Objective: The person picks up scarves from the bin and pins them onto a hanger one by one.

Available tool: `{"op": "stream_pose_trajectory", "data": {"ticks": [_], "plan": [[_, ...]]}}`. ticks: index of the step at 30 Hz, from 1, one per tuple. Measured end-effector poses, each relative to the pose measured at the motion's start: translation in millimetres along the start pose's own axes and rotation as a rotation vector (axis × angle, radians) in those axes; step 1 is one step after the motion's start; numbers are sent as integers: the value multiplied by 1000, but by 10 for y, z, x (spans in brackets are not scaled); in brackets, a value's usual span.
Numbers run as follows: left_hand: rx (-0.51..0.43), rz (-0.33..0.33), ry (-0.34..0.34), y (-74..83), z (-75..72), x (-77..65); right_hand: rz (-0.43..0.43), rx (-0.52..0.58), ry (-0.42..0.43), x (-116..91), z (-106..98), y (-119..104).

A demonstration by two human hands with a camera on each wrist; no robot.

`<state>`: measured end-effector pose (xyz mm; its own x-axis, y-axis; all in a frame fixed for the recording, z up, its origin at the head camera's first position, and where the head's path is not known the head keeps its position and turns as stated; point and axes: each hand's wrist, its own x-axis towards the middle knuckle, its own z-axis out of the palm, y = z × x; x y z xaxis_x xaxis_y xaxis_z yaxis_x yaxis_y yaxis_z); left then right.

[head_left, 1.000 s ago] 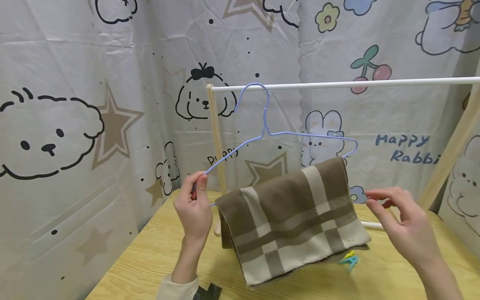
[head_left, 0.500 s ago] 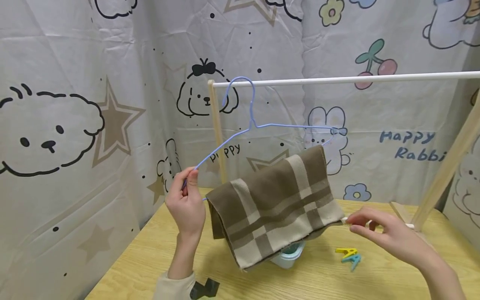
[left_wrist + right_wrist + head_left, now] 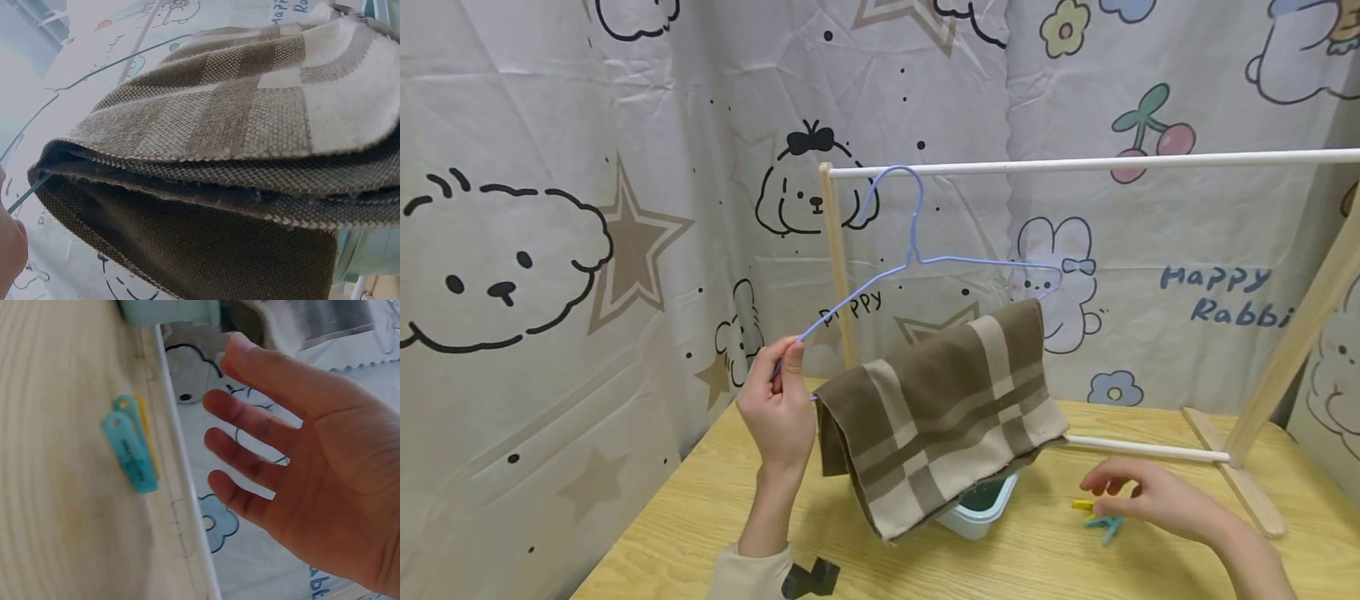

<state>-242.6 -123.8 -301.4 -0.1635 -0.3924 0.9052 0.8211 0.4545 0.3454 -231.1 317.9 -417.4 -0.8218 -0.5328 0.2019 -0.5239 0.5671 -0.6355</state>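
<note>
the left hand (image 3: 778, 417) has its thumb and fingers curled round one end of the blue wire hanger (image 3: 914, 233). over the hanger's lower wire lies the brown-and-cream plaid cloth (image 3: 947, 400), draped in a fold and tilted, its right end higher (the left wrist view shows the wire running into that fold). the hanger's hook crosses the line of the rack's white top bar (image 3: 1112, 164); whether they touch, i cannot tell. below the cloth, partly hidden by it, a pale blue container (image 3: 972, 527) stands on the wooden table (image 3: 685, 525). the right hand (image 3: 1157, 500) is off to the right, fingers loose and parted, near a yellow clothespin (image 3: 1082, 505) and a teal clothespin (image 3: 1108, 531) lying side by side.
</note>
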Motion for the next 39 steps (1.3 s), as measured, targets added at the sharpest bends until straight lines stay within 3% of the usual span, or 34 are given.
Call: {"op": "stream_pose_trajectory", "data": {"ticks": [4, 15, 25, 33, 39], "plan": [[-12, -18, -2, 2, -9, -11, -32, -6, -23, -17, 67, 143], [-28, -15, -18, -2, 3, -13, 46, 104, -99, -72, 100, 359], [-42, -37, -42, -45, 2, -29, 63, 72, -101, -89, 119, 425], [-36, -36, -47, -51, 5, -28, 108, -31, -67, -76, 104, 444], [-41, -19, -42, -59, 21, -28, 16, -165, -6, -66, 150, 458]]}}
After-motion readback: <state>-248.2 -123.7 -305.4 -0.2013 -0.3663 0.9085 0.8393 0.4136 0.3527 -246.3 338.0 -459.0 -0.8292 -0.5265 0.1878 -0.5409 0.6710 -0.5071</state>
